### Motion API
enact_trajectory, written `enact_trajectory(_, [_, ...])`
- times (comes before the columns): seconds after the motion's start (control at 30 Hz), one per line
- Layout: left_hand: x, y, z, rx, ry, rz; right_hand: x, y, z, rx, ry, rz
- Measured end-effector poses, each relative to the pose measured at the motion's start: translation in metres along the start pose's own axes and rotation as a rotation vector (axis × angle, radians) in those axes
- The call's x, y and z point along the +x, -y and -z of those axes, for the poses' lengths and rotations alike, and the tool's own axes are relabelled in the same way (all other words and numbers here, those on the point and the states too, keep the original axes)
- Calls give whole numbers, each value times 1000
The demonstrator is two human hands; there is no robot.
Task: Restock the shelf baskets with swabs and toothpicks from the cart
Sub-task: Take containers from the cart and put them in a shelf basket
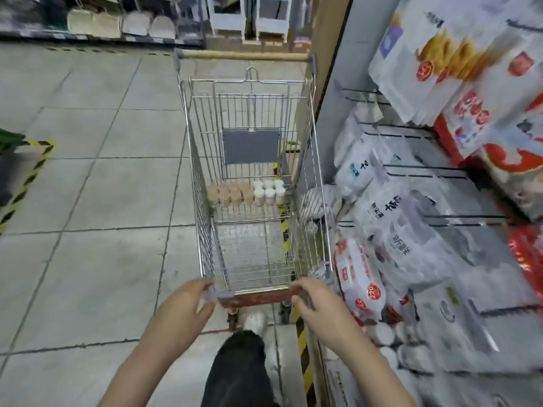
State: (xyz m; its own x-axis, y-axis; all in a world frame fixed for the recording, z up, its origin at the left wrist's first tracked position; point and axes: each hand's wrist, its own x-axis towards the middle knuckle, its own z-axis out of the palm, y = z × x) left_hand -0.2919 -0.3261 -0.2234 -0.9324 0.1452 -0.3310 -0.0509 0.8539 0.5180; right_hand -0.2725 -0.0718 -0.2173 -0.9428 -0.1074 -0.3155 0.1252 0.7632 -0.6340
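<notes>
Wire cart (252, 160) on tiled floor (88, 186), beside shelf (440, 259) of white packets (379, 207). Left hand (188, 304) and right hand (317, 304) curled on cart's near red edge. Inside, far end: tan jars (230, 195) beside white jars (269, 191).

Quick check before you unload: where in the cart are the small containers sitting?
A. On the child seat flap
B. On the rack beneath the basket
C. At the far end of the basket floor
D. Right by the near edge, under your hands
C: the tan containers and white containers stand together at the far end of the cart floor.
</notes>
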Motion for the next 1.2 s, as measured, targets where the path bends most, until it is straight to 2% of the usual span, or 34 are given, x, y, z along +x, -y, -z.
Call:
enact_trajectory(0.13, [79, 18, 10, 22, 37, 65, 70, -7, 15, 41, 61, -73])
enact_trajectory(0.43, [265, 0, 9, -25, 173, 44, 225, -46, 40, 15, 175, -262])
enact_trajectory(0.6, [355, -9, -18, -86, 247, 37, 303, -76, 22, 60, 246, -321])
enact_trajectory(0.73, [428, -3, -57, -36, 322, 14, 374, -105, -3, 82, 249, -387])
enact_trajectory(0.9, [505, 8, -106, 106, 415, -70, 458, -149, -32, -80, 292, -378])
enact_trajectory(1.0, [546, 11, -133, 157, 372, -112, 501, -177, -45, -142, 261, -346])
enact_trajectory(1.2, [612, 13, -175, 386, 209, -192, 567, -217, -65, 41, 49, -370])
